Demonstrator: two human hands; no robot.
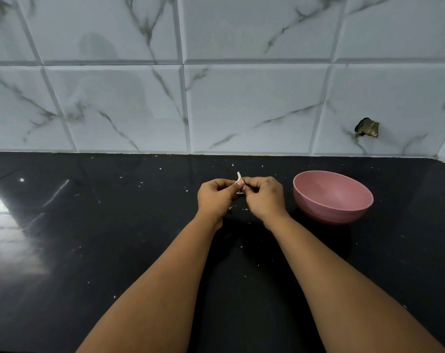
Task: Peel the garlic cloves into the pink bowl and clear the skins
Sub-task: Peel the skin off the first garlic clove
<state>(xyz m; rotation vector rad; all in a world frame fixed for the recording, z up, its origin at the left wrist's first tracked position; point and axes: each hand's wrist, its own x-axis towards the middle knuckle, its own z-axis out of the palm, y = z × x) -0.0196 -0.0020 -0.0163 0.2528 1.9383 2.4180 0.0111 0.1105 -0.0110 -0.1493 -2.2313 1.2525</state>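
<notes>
Papery white skin sticks up from the clove (239, 180), which sits pinched between the fingertips of both hands above the counter (114, 238). Left hand (216, 196): fingers curled, thumb and forefinger clamped on the clove's near side. Right hand (263, 197): fingers curled too, tips pinching at the clove's top where the skin flap rises. Can't tell how much skin is off; the clove is mostly hidden by the fingers.

Step in hand, as I judge it: stripping skin from this clove. To do it well, hold the clove steady with the left, let the right catch the loose flap near its root and pull down along the clove, not outward, so it comes off in a strip rather than crumbs. Turn the clove between pulls. Work low over the counter so bits land in one spot.

Skin bits (238, 207) lie just below the hands, with finer flecks scattered wider across the dark counter. Bowl (333, 197), pink, stands near the right hand, on its right; what shows of the inside looks empty. Bare clove should drop there; skins then need gathering.
</notes>
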